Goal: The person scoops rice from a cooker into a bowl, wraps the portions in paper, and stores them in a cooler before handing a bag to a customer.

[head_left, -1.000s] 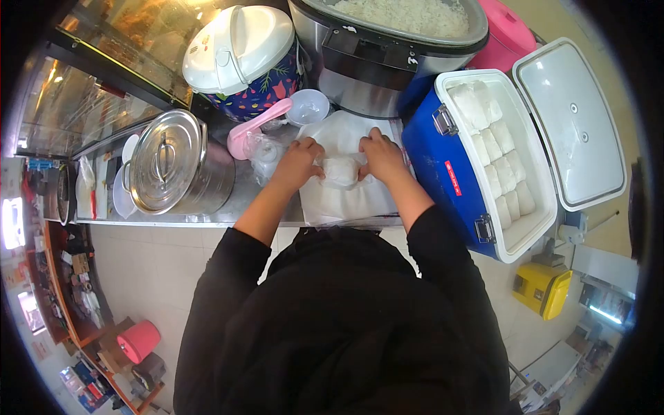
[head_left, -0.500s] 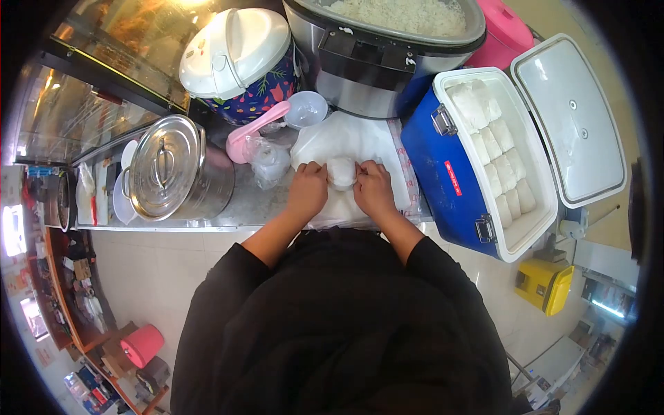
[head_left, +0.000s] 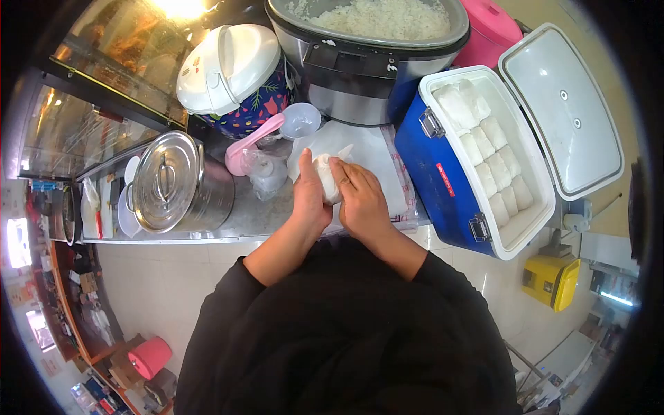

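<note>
A white paper-wrapped packet (head_left: 324, 170) is between my two hands, above the stack of white wrapping paper (head_left: 380, 155) on the steel counter. My left hand (head_left: 309, 197) cups its left side, with the thumb upright. My right hand (head_left: 362, 200) presses over its right side, fingers laid across the top. A pointed paper end sticks up behind the right fingers. My palms hide the packet's underside. Left of the hands lie a pink scoop (head_left: 243, 153), a clear plastic bag (head_left: 267, 171) and a translucent bowl (head_left: 301, 121).
A large cooker (head_left: 346, 100) of white rice (head_left: 384, 19) stands behind. To the right, a blue cooler box (head_left: 432, 173) with its lid (head_left: 564, 114) open holds several white packets (head_left: 492, 166). A flowered rice cooker (head_left: 232, 69) and a lidded steel pot (head_left: 166, 183) are left.
Both hands have lifted the packet off the paper and turned inward around it; before, their fingertips pinched its two sides. The view has shifted slightly.
</note>
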